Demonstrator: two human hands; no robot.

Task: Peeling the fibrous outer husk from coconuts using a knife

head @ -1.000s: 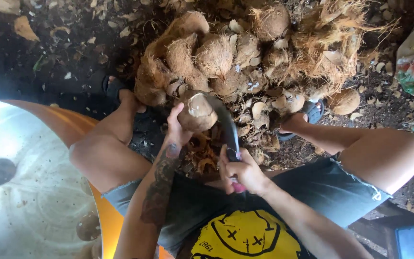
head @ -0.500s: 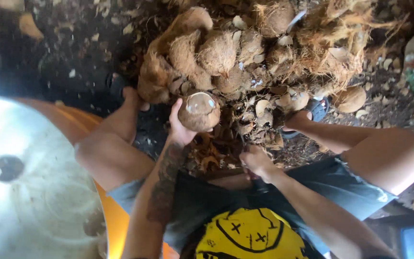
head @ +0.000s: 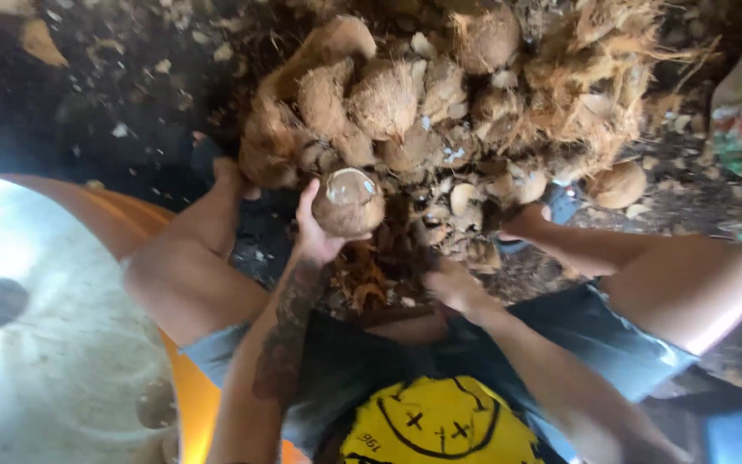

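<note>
**Husked coconut held up, blade hand low**

Seated person, knees apart, facing a heap of coconut husks [head: 440,103] on dark, littered ground [head: 113,94]. Camera looks down over a yellow-printed shirt [head: 440,430] and blue shorts [head: 637,335].

Left hand [head: 315,232] is raised in front of the heap, fingers curled up around the left side and underside of a husked coconut [head: 349,202]. Grip is closed on the nut; its pale, trimmed top faces the camera and stands clear of the fingers. The nut sits to the right of the palm, just in front of the near edge of the heap, above the scraps between the feet.

Right hand [head: 453,288] is low, between the knees, near the fallen husk pieces [head: 371,283]. It is blurred; fingers look folded, but whether they hold anything cannot be told. It is well apart from the nut.

Judgement: the work in hand looks like trimming or opening the nut, at a pause where it is being turned or checked. A further cut would call for the left hand to keep the nut steady with the fingers below the pale top, and the right hand to come up to it.

At the left edge, a large pale basin with an orange rim [head: 45,344], beside the left thigh.
</note>
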